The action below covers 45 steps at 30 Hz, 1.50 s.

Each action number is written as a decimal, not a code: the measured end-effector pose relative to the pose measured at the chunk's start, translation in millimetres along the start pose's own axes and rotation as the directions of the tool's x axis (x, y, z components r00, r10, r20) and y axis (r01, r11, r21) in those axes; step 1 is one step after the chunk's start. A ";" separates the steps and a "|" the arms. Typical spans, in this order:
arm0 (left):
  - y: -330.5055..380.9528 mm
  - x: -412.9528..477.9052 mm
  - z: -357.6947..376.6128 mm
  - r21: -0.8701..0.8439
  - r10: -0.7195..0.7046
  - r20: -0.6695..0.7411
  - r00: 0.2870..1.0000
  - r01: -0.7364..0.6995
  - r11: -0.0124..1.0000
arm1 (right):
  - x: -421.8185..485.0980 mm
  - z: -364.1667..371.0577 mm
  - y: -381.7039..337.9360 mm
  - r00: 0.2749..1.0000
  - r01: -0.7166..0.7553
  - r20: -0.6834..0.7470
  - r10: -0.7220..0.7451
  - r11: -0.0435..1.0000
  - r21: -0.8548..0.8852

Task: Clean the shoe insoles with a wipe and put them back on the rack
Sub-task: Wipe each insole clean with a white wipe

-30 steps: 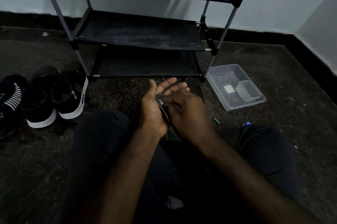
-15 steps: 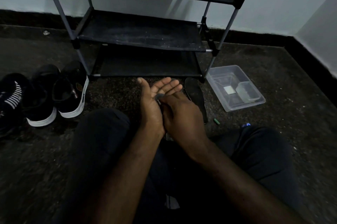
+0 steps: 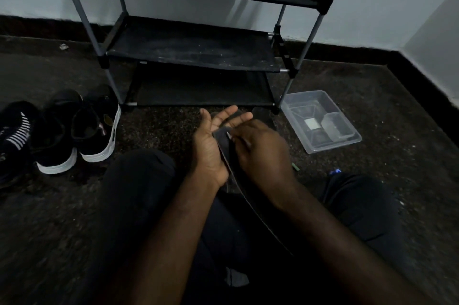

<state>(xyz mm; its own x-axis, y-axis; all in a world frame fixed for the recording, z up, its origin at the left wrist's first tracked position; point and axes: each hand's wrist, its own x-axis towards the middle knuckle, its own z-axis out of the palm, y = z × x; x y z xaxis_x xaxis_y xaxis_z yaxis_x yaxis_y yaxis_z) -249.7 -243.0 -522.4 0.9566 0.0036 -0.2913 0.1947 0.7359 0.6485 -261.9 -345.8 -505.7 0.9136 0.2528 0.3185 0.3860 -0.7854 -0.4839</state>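
As insole (image 3: 224, 144) crosses left hand (image 3: 208, 149), ungripped

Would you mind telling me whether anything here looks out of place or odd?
Mildly: a second insole lies on the floor by the right front leg of the rack, the middle shelf is speckled with pale dust, and the clear tub sits askew nearby. Nothing looks spilled or damaged.
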 end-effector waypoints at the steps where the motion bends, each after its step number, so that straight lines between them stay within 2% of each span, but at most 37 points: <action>1: -0.6 0.8 -1.3 0.002 0.001 -0.003 1.000 -0.001 1.000 | -1.8 1.1 -3.0 1.000 0.017 0.010 -0.018 0.998 0.067; 3: 0.1 2.3 -3.9 -0.003 0.008 -0.002 1.000 -0.008 1.000 | -7.1 2.2 -10.2 0.994 0.082 0.052 -0.093 0.978 0.191; 4: 0.3 2.8 -4.4 -0.004 0.011 0.001 1.000 -0.011 1.000 | -8.4 1.8 -10.9 0.991 0.103 0.069 -0.119 0.976 0.193; 9: -5.1 3.6 -1.9 0.042 0.011 0.016 1.000 -0.012 0.999 | 4.0 0.7 2.3 1.000 0.011 -0.002 -0.011 1.000 -0.026; 13: -3.1 4.5 -5.7 0.043 0.021 0.019 1.000 -0.022 0.999 | -5.4 5.7 -9.8 0.992 0.106 0.055 -0.118 0.978 0.180; 14: -2.4 4.4 -5.6 0.039 0.022 0.021 1.000 -0.023 0.999 | -5.6 4.8 -9.1 0.992 0.106 0.053 -0.118 0.978 0.177; 17: -4.2 4.7 -3.6 0.055 0.011 0.023 1.000 -0.012 0.998 | 3.4 1.2 -1.4 0.999 0.031 0.016 -0.032 0.999 0.020; 19: -5.2 4.4 -3.5 0.064 0.004 0.019 1.000 -0.005 0.998 | 3.3 2.1 -3.6 1.000 0.013 0.020 -0.013 1.000 -0.003; 23: -2.1 5.5 -6.3 0.045 0.018 0.017 1.000 -0.019 0.999 | -8.8 4.5 -16.7 0.998 0.050 0.027 -0.059 0.962 0.269; 24: -1.8 5.3 -5.5 0.039 0.014 0.015 1.000 -0.015 0.999 | -8.3 2.8 -14.5 0.998 0.047 0.016 -0.053 0.966 0.254; 28: -4.7 3.9 -3.6 0.015 -0.005 0.008 1.000 0.005 1.000 | -0.7 -1.4 -4.4 1.000 -0.012 -0.005 0.012 0.999 -0.044; 32: -3.0 0.8 -3.9 -0.006 -0.017 0.033 0.999 0.017 1.000 | -5.7 5.6 -6.6 0.999 0.018 0.041 -0.014 0.996 -0.088; 37: -5.2 1.7 -2.3 0.095 -0.006 0.000 1.000 0.006 0.995 | -9.2 6.2 -5.6 0.999 0.005 0.035 -0.004 1.000 -0.030; 41: -6.1 5.6 -2.6 0.078 -0.018 -0.014 1.000 0.019 0.997 | -7.0 2.7 -1.0 1.000 -0.021 0.006 0.022 0.999 -0.041; 43: -6.2 6.8 -4.0 0.066 -0.013 -0.019 1.000 0.014 0.998 | -6.0 2.7 -4.9 1.000 -0.021 0.011 0.020 0.998 0.056; 45: -4.8 7.9 -6.2 0.047 0.003 -0.027 1.000 -0.001 0.999 | -7.5 1.3 -12.5 0.997 0.030 0.065 -0.045 0.975 0.220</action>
<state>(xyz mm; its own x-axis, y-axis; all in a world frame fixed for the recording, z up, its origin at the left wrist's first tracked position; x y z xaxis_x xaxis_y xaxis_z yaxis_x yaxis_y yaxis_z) -244.5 -242.3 -532.2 0.9510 0.0236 -0.3084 0.2034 0.7033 0.6812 -273.4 -337.2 -503.1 0.9015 0.3243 0.2866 0.4320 -0.6342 -0.6412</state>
